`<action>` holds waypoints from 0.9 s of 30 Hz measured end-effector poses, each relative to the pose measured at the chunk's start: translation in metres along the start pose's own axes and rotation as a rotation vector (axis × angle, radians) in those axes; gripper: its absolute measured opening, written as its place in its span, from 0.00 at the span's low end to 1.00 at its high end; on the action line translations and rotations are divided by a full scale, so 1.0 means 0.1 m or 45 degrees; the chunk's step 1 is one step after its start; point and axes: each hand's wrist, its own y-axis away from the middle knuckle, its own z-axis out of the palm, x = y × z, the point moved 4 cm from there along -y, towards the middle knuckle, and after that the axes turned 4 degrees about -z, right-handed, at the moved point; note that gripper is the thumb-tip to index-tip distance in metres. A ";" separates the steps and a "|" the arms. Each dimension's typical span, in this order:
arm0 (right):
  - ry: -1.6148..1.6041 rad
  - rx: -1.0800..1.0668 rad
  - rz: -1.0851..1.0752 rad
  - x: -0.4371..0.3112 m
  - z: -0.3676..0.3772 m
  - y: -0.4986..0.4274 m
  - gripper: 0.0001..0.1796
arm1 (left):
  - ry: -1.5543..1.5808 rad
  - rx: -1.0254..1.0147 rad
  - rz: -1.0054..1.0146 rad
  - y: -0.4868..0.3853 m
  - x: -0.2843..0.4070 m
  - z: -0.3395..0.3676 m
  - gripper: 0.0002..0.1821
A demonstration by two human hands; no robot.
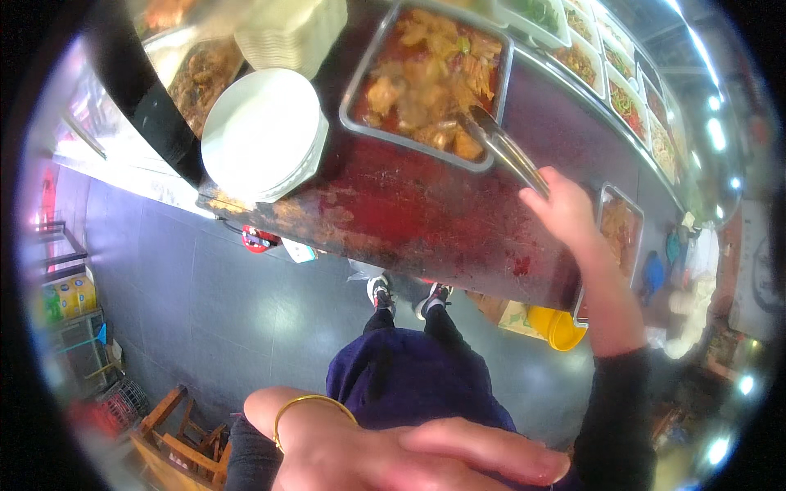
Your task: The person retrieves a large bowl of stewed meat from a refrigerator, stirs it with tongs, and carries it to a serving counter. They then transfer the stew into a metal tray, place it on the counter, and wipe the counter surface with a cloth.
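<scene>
My right hand (568, 205) grips a pair of metal tongs (516, 150) near the handle end. The tongs' tips reach into a clear rectangular tray (417, 146) of chunky cooked food (408, 80) in reddish sauce. Close to the camera, my left hand (381, 451) lies across the front of my body with a gold bangle (307, 400) at its wrist. One finger of it points right; the others are partly cut off, so I cannot tell whether it holds anything. A stack of white round bowls or lids (261, 132) stands left of the tray.
White rectangular containers (276, 37) are stacked behind the round ones. The worn dark red table (393, 202) has another food tray (617, 227) at right. Several dishes (626, 110) line a raised shelf. Below are a yellow tub (556, 328) and, lower left, a wooden chair (181, 442).
</scene>
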 end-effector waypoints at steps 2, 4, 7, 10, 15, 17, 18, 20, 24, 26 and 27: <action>0.039 -0.018 -0.053 0.04 -0.07 0.08 0.21 | -0.002 -0.039 -0.073 0.05 0.08 -0.01 0.21; 0.103 -0.043 -0.114 0.01 -0.07 0.15 0.21 | 0.041 0.028 -0.153 0.08 0.16 -0.01 0.21; 0.171 -0.060 -0.210 -0.13 0.04 0.12 0.22 | 0.115 0.112 -0.181 0.07 0.15 0.03 0.21; 0.236 -0.058 -0.174 -0.27 0.18 -0.12 0.22 | 0.097 0.007 0.270 0.05 -0.06 -0.06 0.22; 0.152 -0.136 -0.169 -0.30 0.30 -0.38 0.23 | 0.109 -0.008 0.205 -0.02 -0.25 -0.08 0.23; 0.095 -0.161 -0.117 -0.25 0.27 -0.34 0.23 | 0.333 0.210 -0.177 -0.06 -0.26 0.06 0.22; 0.057 -0.148 -0.101 -0.23 0.22 -0.29 0.23 | 0.400 0.277 -0.263 -0.10 -0.33 0.12 0.19; 0.019 -0.090 -0.047 -0.19 0.10 -0.19 0.22 | 0.546 0.426 -0.424 -0.19 -0.47 0.28 0.15; 0.218 -0.060 -0.018 -0.08 -0.19 0.03 0.25 | 0.340 0.365 -0.447 -0.39 -0.52 0.46 0.13; 0.371 -0.086 0.000 0.00 -0.26 0.12 0.26 | 0.266 0.421 -0.411 -0.43 -0.49 0.46 0.13; 0.378 -0.090 -0.039 0.02 -0.27 0.14 0.25 | 0.265 0.402 -0.433 -0.41 -0.47 0.46 0.13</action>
